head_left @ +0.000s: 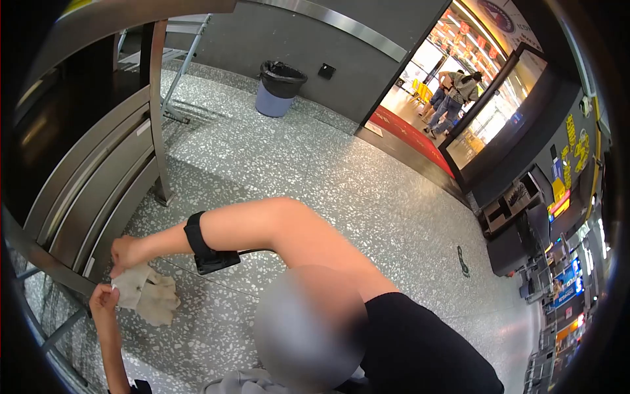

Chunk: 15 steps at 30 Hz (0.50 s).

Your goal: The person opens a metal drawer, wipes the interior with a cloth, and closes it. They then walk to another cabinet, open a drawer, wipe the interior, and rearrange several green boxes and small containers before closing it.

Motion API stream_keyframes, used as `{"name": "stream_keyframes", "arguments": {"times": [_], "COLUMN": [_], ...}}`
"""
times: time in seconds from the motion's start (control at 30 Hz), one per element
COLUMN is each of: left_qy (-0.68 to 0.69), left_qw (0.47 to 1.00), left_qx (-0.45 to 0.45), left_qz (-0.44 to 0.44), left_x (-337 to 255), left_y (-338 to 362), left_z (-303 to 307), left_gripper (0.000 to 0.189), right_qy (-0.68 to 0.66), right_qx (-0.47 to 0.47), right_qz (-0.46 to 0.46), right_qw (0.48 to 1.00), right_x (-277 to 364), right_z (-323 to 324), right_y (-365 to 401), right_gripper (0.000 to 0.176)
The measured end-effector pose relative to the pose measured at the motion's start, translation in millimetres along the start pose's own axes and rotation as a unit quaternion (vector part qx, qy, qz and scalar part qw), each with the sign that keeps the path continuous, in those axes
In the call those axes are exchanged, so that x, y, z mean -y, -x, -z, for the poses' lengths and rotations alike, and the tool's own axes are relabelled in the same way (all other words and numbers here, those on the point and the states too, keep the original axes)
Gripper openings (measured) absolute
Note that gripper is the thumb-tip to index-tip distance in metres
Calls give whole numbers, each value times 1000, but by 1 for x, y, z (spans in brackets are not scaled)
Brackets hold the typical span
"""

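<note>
Your left hand [104, 299] is closed in a pinch, thumb and fingertips together on the near end of the pale fabric glove [156, 299]. Your right hand [126, 253] is closed too, its fingertips at the opposite corner of the same end; exactly how the fingers overlap the cloth there is too small to tell. With a hand at each side, you probably have the cuff stretched between them to keep it flat and spread, leaving the glove's fingers loose, pointing away from you over the speckled floor [367, 190]. Whether their tips touch the floor, you cannot tell from this view.

Both hands are just beside the lower end of the slatted metal frame [98, 154]. On your right forearm a black strap [194, 235] carries a small black box [218, 262] with a cable running toward your elbow; the band presumably keeps the box off your fingers. A round blurred patch hides what is below that elbow.

Farther out, a bin [274, 104] with a black liner is near the wall, likely kept out of the walkway. Beyond the doorway's red mat [410, 136], people [453, 97] are well apart from you.
</note>
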State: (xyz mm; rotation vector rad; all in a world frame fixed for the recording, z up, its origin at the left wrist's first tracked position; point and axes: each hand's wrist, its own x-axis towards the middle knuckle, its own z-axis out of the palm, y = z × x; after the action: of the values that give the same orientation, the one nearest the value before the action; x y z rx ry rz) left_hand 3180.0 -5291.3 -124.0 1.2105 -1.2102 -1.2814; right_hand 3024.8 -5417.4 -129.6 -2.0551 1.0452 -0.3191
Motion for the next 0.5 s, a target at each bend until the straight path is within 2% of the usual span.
{"name": "stream_keyframes", "arguments": {"times": [0.03, 0.1, 0.2, 0.23, 0.33, 0.4, 0.47, 0.5], "left_qy": [11, 18, 2, -4, -27, -59, -67, -76], "left_qw": [1000, 1000, 999, 999, 999, 997, 994, 990], "left_qx": [1, -8, -31, -33, -29, -31, -78, -113], "left_qz": [-6, -24, -36, -32, 1, 47, 34, 31], "left_x": [-3, -10, -21, -30, -33, -29, -18, -14], "left_y": [4, 10, 21, 22, 22, 25, 32, 36], "left_z": [9, 23, 37, 40, 52, 58, 57, 60], "left_gripper": [13, 13, 13, 12, 13, 12, 9, 9], "right_qy": [63, 74, 114, 126, -39, -101, -157, -272], "right_qx": [113, 198, 284, 295, 297, 242, 168, 194], "right_qz": [-43, -71, -8, -4, -14, 20, 35, 57], "right_qw": [991, 975, 952, 947, 954, 965, 972, 941], "right_x": [5, -3, 18, 14, 46, 60, 74, 62], "right_z": [10, 7, 23, 15, 31, 42, 45, 36], "right_y": [2, 2, 35, 30, 44, 47, 58, 43], "right_gripper": [50, 55, 60, 53, 42, 36, 33, 35]}}
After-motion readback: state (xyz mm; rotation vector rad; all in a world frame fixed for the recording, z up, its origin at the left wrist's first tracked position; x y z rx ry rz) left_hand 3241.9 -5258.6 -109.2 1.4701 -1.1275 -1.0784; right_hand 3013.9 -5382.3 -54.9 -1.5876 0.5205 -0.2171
